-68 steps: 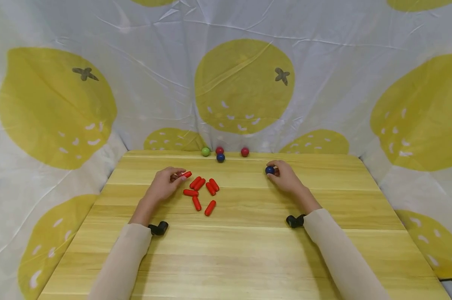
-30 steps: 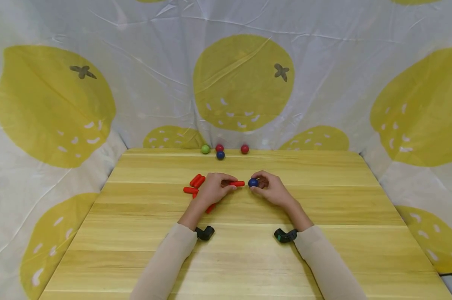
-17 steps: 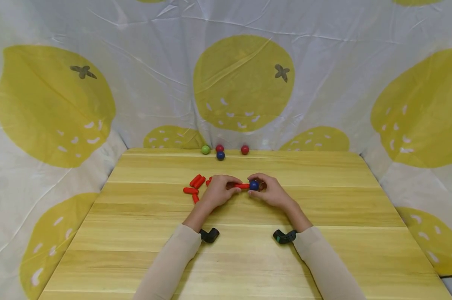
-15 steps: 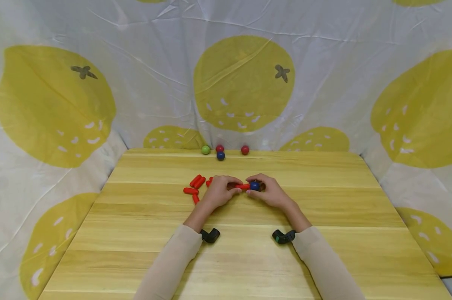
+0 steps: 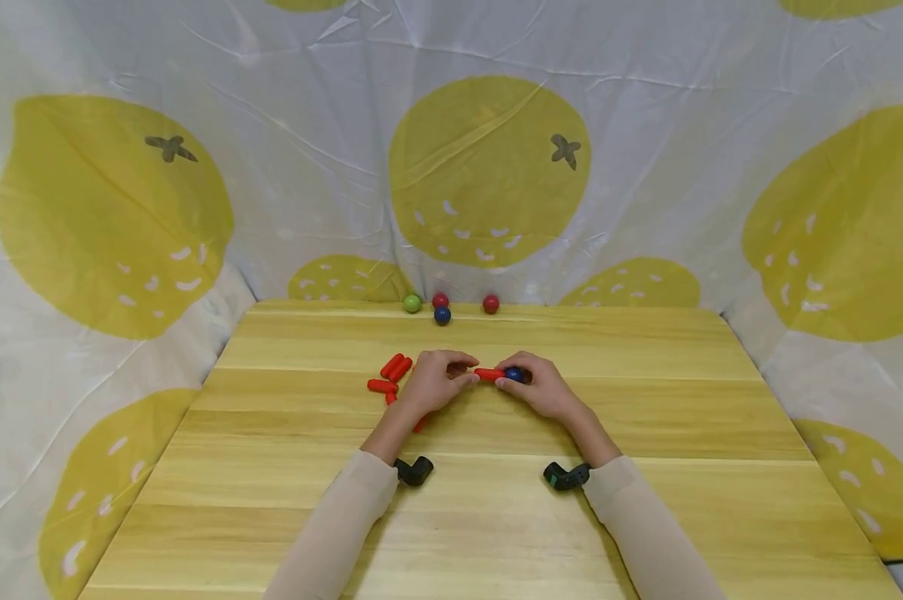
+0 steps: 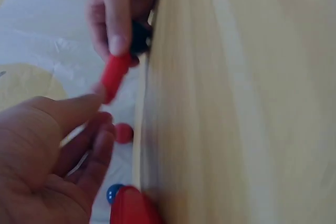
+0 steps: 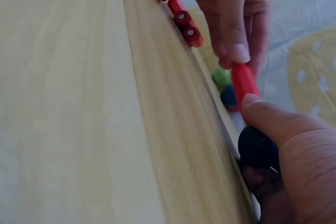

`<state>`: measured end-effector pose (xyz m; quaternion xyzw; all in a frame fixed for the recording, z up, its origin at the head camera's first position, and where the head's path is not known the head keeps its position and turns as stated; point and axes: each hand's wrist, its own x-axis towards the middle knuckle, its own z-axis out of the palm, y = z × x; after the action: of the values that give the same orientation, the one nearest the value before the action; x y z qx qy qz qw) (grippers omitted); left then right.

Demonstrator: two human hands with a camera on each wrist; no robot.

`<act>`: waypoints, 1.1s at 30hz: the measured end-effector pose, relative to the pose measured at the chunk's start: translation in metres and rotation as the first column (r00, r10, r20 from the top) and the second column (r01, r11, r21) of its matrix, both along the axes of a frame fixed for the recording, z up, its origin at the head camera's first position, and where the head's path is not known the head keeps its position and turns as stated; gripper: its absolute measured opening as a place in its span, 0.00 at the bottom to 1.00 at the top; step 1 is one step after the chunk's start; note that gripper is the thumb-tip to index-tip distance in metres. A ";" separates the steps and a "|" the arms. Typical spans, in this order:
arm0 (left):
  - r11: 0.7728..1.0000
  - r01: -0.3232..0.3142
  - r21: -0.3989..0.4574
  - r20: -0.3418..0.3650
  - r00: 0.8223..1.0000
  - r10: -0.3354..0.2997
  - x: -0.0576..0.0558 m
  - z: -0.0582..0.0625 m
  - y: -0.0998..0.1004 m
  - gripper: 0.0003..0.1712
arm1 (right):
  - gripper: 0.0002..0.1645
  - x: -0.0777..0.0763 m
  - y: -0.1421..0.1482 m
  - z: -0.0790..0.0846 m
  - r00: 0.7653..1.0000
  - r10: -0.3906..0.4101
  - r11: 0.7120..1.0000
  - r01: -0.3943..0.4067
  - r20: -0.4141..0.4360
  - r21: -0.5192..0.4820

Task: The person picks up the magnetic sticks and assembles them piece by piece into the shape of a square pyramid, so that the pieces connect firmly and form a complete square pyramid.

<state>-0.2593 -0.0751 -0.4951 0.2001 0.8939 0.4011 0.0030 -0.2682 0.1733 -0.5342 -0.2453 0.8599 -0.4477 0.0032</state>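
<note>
The left hand (image 5: 432,385) had its fingers apart at one end of the red rod (image 5: 489,375); the right hand (image 5: 544,387) clamped its fingers on rod and blue ball (image 5: 514,374), likely steadying their joint. Loose red rods (image 5: 401,370) lay handy; four balls (image 5: 442,316) sat farther across the desk (image 5: 609,342).

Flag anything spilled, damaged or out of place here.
Nothing stands out. Loose red rods lie at mixed angles beside the left hand, four balls sit near the far edge of the table, and no damage or spill shows.
</note>
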 end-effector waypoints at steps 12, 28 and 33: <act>0.993 -0.091 -0.080 -0.100 0.992 0.083 -0.052 0.013 -0.026 0.22 | 0.12 0.003 0.002 -0.001 1.000 0.001 0.998 0.000 0.022 -0.057; 0.957 -0.078 -0.278 -0.027 0.997 0.074 -0.081 0.012 -0.033 0.33 | 0.13 0.016 -0.006 0.015 0.999 0.007 0.998 -0.004 0.035 -0.062; 0.957 -0.088 -0.275 -0.023 0.996 0.084 -0.082 0.009 -0.033 0.23 | 0.13 0.017 -0.005 0.021 0.999 0.006 0.998 -0.003 0.043 -0.055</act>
<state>-0.3415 -0.1086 -0.4860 0.1609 0.9489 0.2713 0.0084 -0.2512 0.1687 -0.5137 -0.2376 0.8464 -0.4764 0.0160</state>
